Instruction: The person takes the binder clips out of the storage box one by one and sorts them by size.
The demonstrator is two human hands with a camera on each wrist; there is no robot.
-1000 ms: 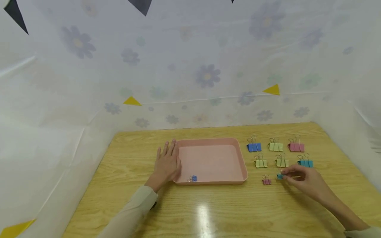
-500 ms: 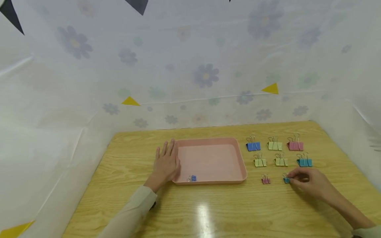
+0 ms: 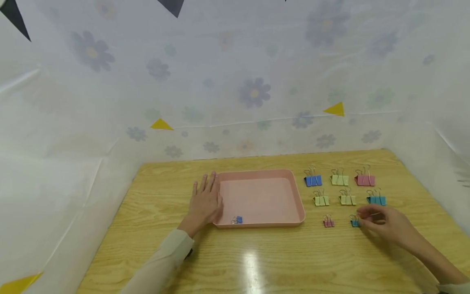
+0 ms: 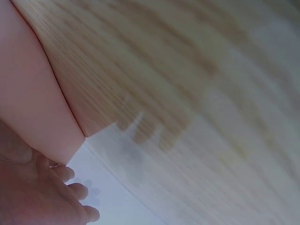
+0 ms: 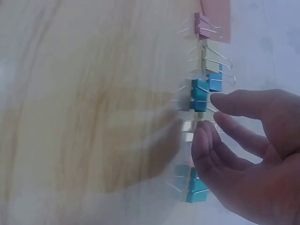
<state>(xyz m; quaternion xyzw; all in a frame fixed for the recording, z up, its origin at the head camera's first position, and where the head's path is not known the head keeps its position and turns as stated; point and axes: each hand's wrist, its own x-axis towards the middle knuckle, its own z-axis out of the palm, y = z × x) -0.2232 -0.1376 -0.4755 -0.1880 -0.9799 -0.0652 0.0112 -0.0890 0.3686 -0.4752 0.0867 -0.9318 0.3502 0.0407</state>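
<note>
My left hand (image 3: 203,204) lies with straight fingers along the left rim of a pink tray (image 3: 260,225); in the left wrist view its fingers (image 4: 77,190) show beside the tray's outer wall (image 4: 42,93). One small blue binder clip (image 3: 239,219) lies inside the tray, near its front left corner. On the right, my right hand (image 3: 389,224) hovers beside a small teal binder clip (image 3: 354,223) standing on the table. In the right wrist view, thumb and fingers are parted just beside that teal clip (image 5: 200,95), with nothing gripped. A small magenta binder clip (image 3: 329,223) stands to its left.
Behind the small clips stands a row with two yellow binder clips (image 3: 321,200) and a teal one (image 3: 377,199). Farther back are larger blue (image 3: 313,180), pale yellow (image 3: 340,179) and pink (image 3: 365,180) clips. Flower-patterned white sheeting (image 3: 235,139) encloses the wooden table (image 3: 220,261).
My right hand moved the small teal clip a little to the right and toward me, then let go, its fingers parting from it. The left hand and tray stayed put.
</note>
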